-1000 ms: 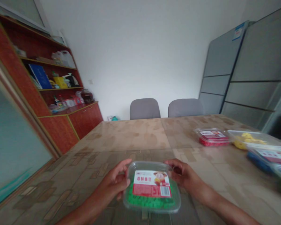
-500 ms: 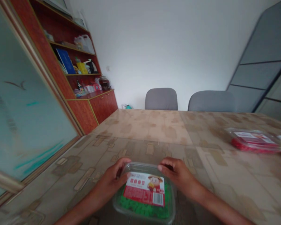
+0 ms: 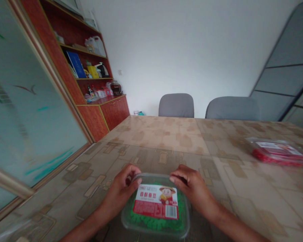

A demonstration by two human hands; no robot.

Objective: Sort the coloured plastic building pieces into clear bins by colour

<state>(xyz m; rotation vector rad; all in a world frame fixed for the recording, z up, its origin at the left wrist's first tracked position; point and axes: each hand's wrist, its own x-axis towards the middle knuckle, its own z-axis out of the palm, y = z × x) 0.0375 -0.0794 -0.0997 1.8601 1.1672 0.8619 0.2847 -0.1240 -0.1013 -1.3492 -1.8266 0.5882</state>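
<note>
Green-filled box, far corners pinched by left fingers, right fingers; red-filled box rightward, chairs beyond.

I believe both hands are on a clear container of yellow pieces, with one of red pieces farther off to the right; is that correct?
Not quite: the head view shows green pieces, not yellow, in the clear container that the left hand and right hand touch; the container of red pieces does lie farther off to the right.
</note>
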